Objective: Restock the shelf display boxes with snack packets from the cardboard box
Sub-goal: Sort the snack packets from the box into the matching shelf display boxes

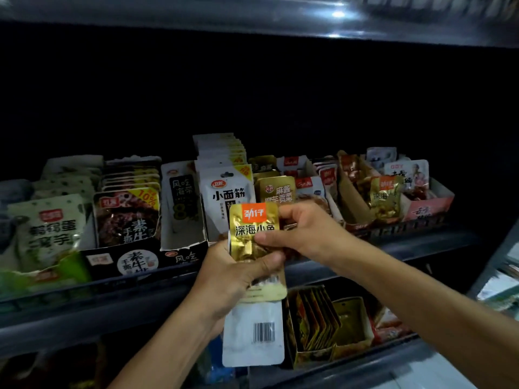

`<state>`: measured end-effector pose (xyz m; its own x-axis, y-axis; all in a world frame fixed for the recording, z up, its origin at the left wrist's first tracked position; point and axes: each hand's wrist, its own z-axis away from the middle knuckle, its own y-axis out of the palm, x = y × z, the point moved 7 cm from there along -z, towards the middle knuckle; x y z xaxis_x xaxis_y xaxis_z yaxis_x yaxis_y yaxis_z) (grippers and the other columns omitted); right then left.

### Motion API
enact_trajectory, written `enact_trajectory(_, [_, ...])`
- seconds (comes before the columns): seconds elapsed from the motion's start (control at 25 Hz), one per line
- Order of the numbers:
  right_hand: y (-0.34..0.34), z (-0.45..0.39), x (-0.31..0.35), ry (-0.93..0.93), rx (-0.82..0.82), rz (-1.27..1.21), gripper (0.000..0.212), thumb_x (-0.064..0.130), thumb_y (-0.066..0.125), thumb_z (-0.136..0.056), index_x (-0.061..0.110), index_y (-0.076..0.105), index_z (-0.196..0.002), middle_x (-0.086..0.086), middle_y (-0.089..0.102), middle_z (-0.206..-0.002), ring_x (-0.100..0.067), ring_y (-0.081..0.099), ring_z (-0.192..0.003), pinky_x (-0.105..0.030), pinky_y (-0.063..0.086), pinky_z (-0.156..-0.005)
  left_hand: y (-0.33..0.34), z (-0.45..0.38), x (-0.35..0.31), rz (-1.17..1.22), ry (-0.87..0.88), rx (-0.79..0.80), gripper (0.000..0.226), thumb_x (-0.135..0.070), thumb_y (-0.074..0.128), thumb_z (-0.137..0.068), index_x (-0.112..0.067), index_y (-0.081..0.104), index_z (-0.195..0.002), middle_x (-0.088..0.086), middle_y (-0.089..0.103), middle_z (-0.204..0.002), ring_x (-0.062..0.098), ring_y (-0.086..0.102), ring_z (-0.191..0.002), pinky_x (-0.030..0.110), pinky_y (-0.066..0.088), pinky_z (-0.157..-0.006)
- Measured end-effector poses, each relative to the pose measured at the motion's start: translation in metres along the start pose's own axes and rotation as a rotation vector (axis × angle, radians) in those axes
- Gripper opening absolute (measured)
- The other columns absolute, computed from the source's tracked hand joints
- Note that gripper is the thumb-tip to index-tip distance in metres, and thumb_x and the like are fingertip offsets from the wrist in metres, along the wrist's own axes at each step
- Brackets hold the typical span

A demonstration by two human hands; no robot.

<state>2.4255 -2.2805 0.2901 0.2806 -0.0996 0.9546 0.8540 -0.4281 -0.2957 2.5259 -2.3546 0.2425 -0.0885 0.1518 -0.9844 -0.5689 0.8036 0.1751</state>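
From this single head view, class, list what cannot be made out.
- Cardboard box: not in the head view.
- Number of packets held by the left hand: front gold packet overlaps them.
- Shelf back: too dark.
- Far-left packets: blurred.
- Lower shelf boxes: partly behind arms.

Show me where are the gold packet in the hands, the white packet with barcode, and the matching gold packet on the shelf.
gold packet (254, 228): head view, front label.
white packet (252, 335): head view, near its barcode.
matching gold packet (385, 196): head view, front face, right display box.
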Motion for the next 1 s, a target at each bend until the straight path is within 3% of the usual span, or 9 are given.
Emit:
enact_trajectory(0.16, [-0.052, 0.013, -0.001, -0.064, -0.5, -0.162, 0.01, 0.02, 0.072, -0.087, 0.018, 0.069, -0.097, 0.003, 0.073, -0.079, -0.006, 0.066, -0.063, -0.015, 0.048, -0.05, -0.003, 0.01, -0.005, 0.129, -0.029, -0.046, 0.026, 0.003, 0.065, -0.081, -0.004, 0.066, -0.107, 0.02, 0.076, -0.094, 0.032, 0.075, -0.08, 0.036, 0.061, -0.063])
enact_trajectory(0.24, [-0.069, 0.028, -0.005, -0.089, -0.617, -0.216, 0.004, 0.019, 0.067, -0.091, 0.017, 0.066, -0.094, 0.003, 0.07, -0.081, -0.004, 0.065, -0.066, -0.017, 0.05, -0.056, -0.004, 0.007, -0.009, 0.084, 0.008, -0.156, 0.023, 0.007, 0.059, -0.09, -0.008, 0.068, -0.104, 0.014, 0.077, -0.093, 0.031, 0.075, -0.081, 0.041, 0.061, -0.068])
enact_trajectory(0.36, [-0.047, 0.041, -0.01, -0.041, -0.445, -0.102, 0.004, 0.017, 0.064, -0.091, 0.015, 0.061, -0.089, 0.005, 0.07, -0.093, -0.005, 0.068, -0.08, -0.021, 0.052, -0.065, 0.02, 0.003, -0.012, -0.02, 0.042, -0.188, 0.023, 0.005, 0.06, -0.092, -0.014, 0.071, -0.101, 0.009, 0.078, -0.093, 0.03, 0.073, -0.089, 0.046, 0.058, -0.081])
enact_trajectory(0.44, [-0.028, 0.045, -0.014, -0.039, -0.233, -0.194, 0.013, 0.02, 0.069, -0.089, 0.012, 0.059, -0.088, 0.004, 0.07, -0.089, -0.007, 0.067, -0.074, -0.023, 0.054, -0.064, 0.039, 0.002, -0.011, -0.07, 0.053, -0.143, 0.028, 0.011, 0.057, -0.09, -0.013, 0.072, -0.092, 0.014, 0.077, -0.087, 0.029, 0.073, -0.085, 0.043, 0.06, -0.075])
enact_trajectory(0.52, [-0.029, 0.05, -0.019, -0.012, -0.16, -0.361, 0.024, 0.019, 0.073, -0.086, 0.019, 0.061, -0.107, 0.004, 0.069, -0.094, -0.009, 0.066, -0.074, -0.027, 0.055, -0.067, 0.044, -0.001, -0.007, -0.061, 0.038, -0.146, 0.03, 0.015, 0.054, -0.089, -0.01, 0.071, -0.09, 0.018, 0.076, -0.088, 0.03, 0.073, -0.081, 0.039, 0.059, -0.068])
enact_trajectory(0.6, [-0.051, 0.051, -0.028, 0.021, -0.241, -0.262, 0.047, 0.014, 0.074, -0.084, 0.029, 0.055, -0.124, 0.007, 0.07, -0.106, -0.013, 0.069, -0.092, -0.035, 0.057, -0.081, 0.05, -0.003, -0.001, -0.044, 0.019, -0.152, 0.027, 0.012, 0.053, -0.091, -0.009, 0.069, -0.097, 0.014, 0.077, -0.09, 0.025, 0.073, -0.078, 0.033, 0.057, -0.061])
enact_trajectory(0.68, [-0.084, 0.049, -0.029, 0.027, -0.351, -0.171, 0.041, 0.013, 0.07, -0.087, 0.031, 0.058, -0.122, 0.007, 0.07, -0.109, -0.016, 0.067, -0.104, -0.041, 0.054, -0.091, 0.061, -0.006, 0.005, -0.029, 0.004, -0.133, 0.02, 0.005, 0.056, -0.095, -0.01, 0.069, -0.099, 0.01, 0.077, -0.092, 0.024, 0.074, -0.077, 0.033, 0.056, -0.063])
enact_trajectory(0.84, [-0.205, 0.044, -0.033, -0.138, -0.727, -0.352, 0.016, 0.006, 0.054, -0.097, 0.006, 0.061, -0.112, -0.008, 0.069, -0.1, -0.016, 0.067, -0.08, -0.033, 0.057, -0.077, 0.071, -0.014, 0.006, 0.08, 0.008, -0.096, 0.025, 0.005, 0.054, -0.095, -0.012, 0.067, -0.108, 0.003, 0.078, -0.098, 0.027, 0.076, -0.085, 0.041, 0.06, -0.071])
enact_trajectory(1.0, [-0.262, 0.028, -0.071, -0.071, -0.796, 0.214, 0.015, 0.006, 0.053, -0.099, 0.012, 0.058, -0.112, -0.002, 0.066, -0.1, -0.017, 0.065, -0.094, -0.036, 0.053, -0.086, 0.062, -0.019, 0.01, 0.099, 0.016, -0.098, 0.029, 0.006, 0.054, -0.094, -0.012, 0.067, -0.113, 0.005, 0.078, -0.102, 0.029, 0.076, -0.088, 0.043, 0.057, -0.077])
